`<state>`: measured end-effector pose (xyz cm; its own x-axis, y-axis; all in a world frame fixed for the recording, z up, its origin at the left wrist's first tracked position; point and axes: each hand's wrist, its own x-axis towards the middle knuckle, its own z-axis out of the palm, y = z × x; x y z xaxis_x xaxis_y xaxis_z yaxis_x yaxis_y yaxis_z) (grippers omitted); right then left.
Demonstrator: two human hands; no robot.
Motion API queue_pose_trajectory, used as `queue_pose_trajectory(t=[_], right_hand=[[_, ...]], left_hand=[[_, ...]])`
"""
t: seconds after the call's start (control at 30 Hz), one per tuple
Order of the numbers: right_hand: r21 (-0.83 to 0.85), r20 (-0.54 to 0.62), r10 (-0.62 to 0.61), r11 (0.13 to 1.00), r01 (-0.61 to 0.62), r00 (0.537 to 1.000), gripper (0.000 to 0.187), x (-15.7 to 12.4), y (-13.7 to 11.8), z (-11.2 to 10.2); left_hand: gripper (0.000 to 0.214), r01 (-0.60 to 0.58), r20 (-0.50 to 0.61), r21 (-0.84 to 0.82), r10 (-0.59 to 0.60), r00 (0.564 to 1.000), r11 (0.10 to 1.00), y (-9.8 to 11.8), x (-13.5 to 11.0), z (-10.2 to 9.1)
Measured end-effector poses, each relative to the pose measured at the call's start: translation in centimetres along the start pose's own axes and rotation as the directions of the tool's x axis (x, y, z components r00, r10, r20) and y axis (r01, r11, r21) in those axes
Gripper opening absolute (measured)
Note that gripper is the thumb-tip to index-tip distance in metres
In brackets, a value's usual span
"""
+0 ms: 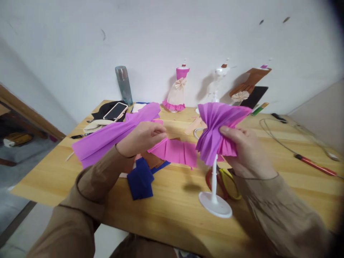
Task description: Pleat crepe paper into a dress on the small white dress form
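holding a purple paper skirt on a slim white stand above the wooden counter

clamping the right hand on the fanned, sharply creased skirt at the top of the stand's thin pole; closing the left hand on a flat-pleated pink strip just left of it, a long smooth purple sheet trailing behind the wrist; folded blue paper lying beneath.

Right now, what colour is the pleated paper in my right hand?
Purple pleated paper, clearest in the head view.
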<state>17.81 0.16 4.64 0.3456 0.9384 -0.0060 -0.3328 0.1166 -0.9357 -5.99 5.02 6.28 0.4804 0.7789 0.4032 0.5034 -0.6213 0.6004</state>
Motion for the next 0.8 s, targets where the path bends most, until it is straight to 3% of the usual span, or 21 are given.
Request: queue_pose_trajectory(t=[0.07,0.1,0.2,0.33,0.47,0.6,0.7,0.8], right_hand=[[0.026,-0.046,-0.02,0.999,0.022,0.999,0.01,1.2,-0.2,-0.5],[0.043,-0.065,-0.042,0.998,0.045,0.997,0.01,1.8,-0.2,-0.7],[0.099,-0.09,-0.06,0.993,0.069,0.994,0.012,3.0,-0.6,-1.1],[0.155,-0.11,-0.034,0.987,0.051,0.993,0.011,3.4,-0.6,-1.2],[0.127,-0.049,-0.094,0.987,0.1,0.994,0.01,3.4,-0.3,-1.3],[0.073,-0.035,-0.147,0.986,0.149,0.989,0.018,3.4,-1.2,-1.1],[0.157,-0.105,-0.079,0.983,0.095,0.991,0.026,3.1,-2.0,-0.7],[0.246,-0.085,-0.074,0.965,0.093,0.994,0.018,2.9,-2.0,-0.6]], left_hand=[[0.024,-0.035,0.204,0.151,0.003,0.979,0.988,-1.2,-0.3,-0.4],[0.026,-0.052,0.245,0.23,-0.006,0.97,0.972,-1.7,-0.5,-0.3],[0.035,-0.033,0.169,0.428,-0.044,0.985,0.903,-3.4,-0.8,0.9],[0.053,0.052,0.059,0.527,-0.098,0.993,0.848,-5.5,-1.0,4.0],[0.034,0.056,0.027,0.551,-0.084,0.996,0.833,-5.5,-1.2,5.9],[0.02,-0.014,0.022,0.622,0.0,1.0,0.783,-3.2,-0.8,4.7],[0.018,-0.049,0.027,0.643,0.042,0.999,0.764,-1.3,-0.3,2.5],[0.014,-0.041,0.038,0.67,0.02,0.999,0.741,-0.2,-0.1,0.5]])
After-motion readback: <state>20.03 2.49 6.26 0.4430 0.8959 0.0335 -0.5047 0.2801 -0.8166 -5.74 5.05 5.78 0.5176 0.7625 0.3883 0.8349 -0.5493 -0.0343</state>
